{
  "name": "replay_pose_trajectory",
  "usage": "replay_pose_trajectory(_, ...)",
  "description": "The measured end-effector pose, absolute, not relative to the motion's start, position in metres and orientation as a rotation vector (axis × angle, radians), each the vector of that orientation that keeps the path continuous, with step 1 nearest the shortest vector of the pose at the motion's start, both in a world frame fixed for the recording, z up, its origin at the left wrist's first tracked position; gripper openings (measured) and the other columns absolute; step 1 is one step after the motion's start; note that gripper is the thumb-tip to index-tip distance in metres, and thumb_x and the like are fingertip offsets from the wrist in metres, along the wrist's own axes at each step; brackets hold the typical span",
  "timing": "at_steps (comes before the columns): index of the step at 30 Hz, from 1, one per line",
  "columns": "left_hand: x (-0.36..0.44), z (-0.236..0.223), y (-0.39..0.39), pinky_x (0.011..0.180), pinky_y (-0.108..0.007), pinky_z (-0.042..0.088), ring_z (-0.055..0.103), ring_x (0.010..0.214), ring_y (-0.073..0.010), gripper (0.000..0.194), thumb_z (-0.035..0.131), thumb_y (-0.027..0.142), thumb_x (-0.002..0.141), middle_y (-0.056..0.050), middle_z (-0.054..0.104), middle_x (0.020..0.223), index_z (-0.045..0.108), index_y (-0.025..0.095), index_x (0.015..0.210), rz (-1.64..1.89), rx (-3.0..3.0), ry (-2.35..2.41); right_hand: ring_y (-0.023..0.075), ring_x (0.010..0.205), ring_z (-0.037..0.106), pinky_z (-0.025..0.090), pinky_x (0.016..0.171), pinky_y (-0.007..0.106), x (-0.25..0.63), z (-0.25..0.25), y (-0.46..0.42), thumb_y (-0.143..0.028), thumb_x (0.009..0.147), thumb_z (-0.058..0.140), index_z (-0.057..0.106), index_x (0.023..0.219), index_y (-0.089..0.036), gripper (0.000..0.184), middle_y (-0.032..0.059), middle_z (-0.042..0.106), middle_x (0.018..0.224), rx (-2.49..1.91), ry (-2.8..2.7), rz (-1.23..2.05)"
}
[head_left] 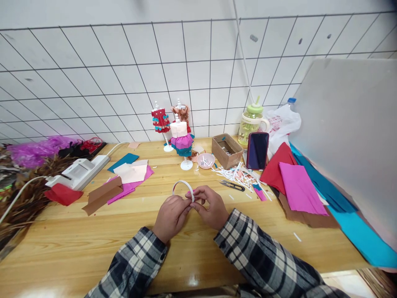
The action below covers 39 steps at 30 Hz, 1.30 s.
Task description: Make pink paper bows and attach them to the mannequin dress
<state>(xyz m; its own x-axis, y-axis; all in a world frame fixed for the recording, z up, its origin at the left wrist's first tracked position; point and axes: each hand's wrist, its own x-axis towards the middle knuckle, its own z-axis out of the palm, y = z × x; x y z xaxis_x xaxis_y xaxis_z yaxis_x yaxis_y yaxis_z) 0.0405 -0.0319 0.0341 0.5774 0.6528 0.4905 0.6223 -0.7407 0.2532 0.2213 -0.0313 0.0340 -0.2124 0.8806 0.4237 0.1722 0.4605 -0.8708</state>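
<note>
Both hands meet over the table's front middle around a narrow white ring [182,182] that looks like a roll of thin tape. It stands on edge between them. My left hand [172,216] is closed at the ring's lower part, with its fingertips pressed together. The fingers of my right hand [211,207] pinch the ring's right side. A small bit of pink [189,193] shows by the right fingertips; its lower part is hidden. Behind the hands stand small dress forms, one in a white top and a pink and teal skirt [182,140].
Thread snips [232,185] lie right of the hands, near a heap of white paper strips [238,174]. Farther back are a cardboard box [227,150], a pink dish [206,161], a phone [258,150] and a jug [249,124]. Coloured sheets [302,190] and a power strip [79,173] flank the workspace.
</note>
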Motion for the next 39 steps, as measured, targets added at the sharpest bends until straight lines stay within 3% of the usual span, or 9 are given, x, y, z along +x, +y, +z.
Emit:
replay_pose_trajectory(3, 0.04, 0.034, -0.031, 0.07, -0.033, 0.043, 0.057, 0.076, -0.0198, 0.016, 0.046, 0.019, 0.093, -0.006, 0.066, 0.083, 0.059, 0.017, 0.102, 0.905, 2.753, 1.102, 0.0171, 0.083, 0.067, 0.049, 0.066, 0.027, 0.222, 0.034, -0.031, -0.021, 0.081, 0.064, 0.055, 0.108, -0.023, 0.029, 0.005, 0.07, 0.103, -0.923, -1.681, 0.881)
replay_pose_trajectory(7, 0.039, 0.034, -0.031, 0.069, -0.032, 0.042, 0.055, 0.073, -0.0192, 0.017, 0.046, 0.018, 0.093, -0.005, 0.064, 0.077, 0.06, 0.017, 0.103, 0.916, 2.778, 1.102, 0.0176, 0.083, 0.067, 0.049, 0.067, 0.028, 0.224, 0.034, -0.03, -0.023, 0.08, 0.066, 0.058, 0.1, -0.022, 0.022, 0.0037, 0.071, 0.095, -0.95, -1.706, 0.852)
replay_pose_trajectory(13, 0.038, 0.032, -0.029, 0.067, -0.032, 0.041, 0.053, 0.071, -0.0189, 0.018, 0.045, 0.018, 0.092, -0.005, 0.062, 0.074, 0.061, 0.016, 0.101, 0.91, 2.81, 1.087, 0.0164, 0.081, 0.067, 0.048, 0.065, 0.028, 0.224, 0.034, -0.031, -0.023, 0.08, 0.065, 0.053, 0.109, -0.023, 0.032, 0.0054, 0.071, 0.106, -0.91, -1.71, 0.834)
replay_pose_trajectory(20, 0.038, 0.034, -0.029, 0.065, -0.031, 0.041, 0.051, 0.069, -0.0179, 0.017, 0.044, 0.018, 0.093, -0.004, 0.061, 0.072, 0.061, 0.017, 0.097, 0.932, 2.823, 1.089, 0.0162, 0.077, 0.068, 0.048, 0.064, 0.028, 0.223, 0.036, -0.032, -0.022, 0.081, 0.062, 0.053, 0.093, -0.023, 0.015, 0.004, 0.073, 0.099, -0.944, -1.697, 0.895)
replay_pose_trajectory(26, 0.038, 0.032, -0.028, 0.067, -0.033, 0.041, 0.051, 0.072, -0.0184, 0.017, 0.045, 0.017, 0.093, -0.005, 0.063, 0.075, 0.061, 0.016, 0.099, 0.919, 2.821, 1.079, 0.0169, 0.077, 0.069, 0.048, 0.063, 0.029, 0.223, 0.034, -0.031, -0.022, 0.081, 0.062, 0.048, 0.106, -0.024, 0.029, 0.0034, 0.074, 0.096, -0.938, -1.689, 0.926)
replay_pose_trajectory(33, 0.037, 0.033, -0.028, 0.068, -0.033, 0.04, 0.051, 0.072, -0.0184, 0.017, 0.044, 0.017, 0.092, -0.004, 0.062, 0.075, 0.061, 0.017, 0.097, 0.935, 2.762, 1.064, 0.0143, 0.074, 0.066, 0.047, 0.062, 0.026, 0.224, 0.035, -0.031, -0.023, 0.082, 0.061, 0.054, 0.091, -0.023, 0.011, 0.0024, 0.073, 0.095, -0.949, -1.723, 0.881)
replay_pose_trajectory(36, 0.038, 0.035, -0.031, 0.07, -0.033, 0.041, 0.051, 0.073, -0.0185, 0.021, 0.041, 0.023, 0.094, -0.004, 0.059, 0.074, 0.061, 0.018, 0.094, 0.996, 2.523, 1.03, 0.0147, 0.072, 0.063, 0.045, 0.062, 0.026, 0.228, 0.036, -0.028, -0.029, 0.081, 0.064, 0.059, 0.095, -0.021, 0.017, 0.0021, 0.07, 0.088, -0.95, -1.766, 0.761)
replay_pose_trajectory(39, 0.039, 0.034, -0.035, 0.081, -0.038, 0.042, 0.052, 0.076, -0.0194, 0.028, 0.036, 0.032, 0.096, -0.004, 0.056, 0.073, 0.058, 0.019, 0.083, 1.128, 2.16, 0.961, 0.015, 0.067, 0.059, 0.044, 0.064, 0.028, 0.235, 0.037, -0.023, -0.032, 0.083, 0.062, 0.061, 0.112, -0.02, 0.031, 0.0004, 0.066, 0.074, -0.98, -1.84, 0.624)
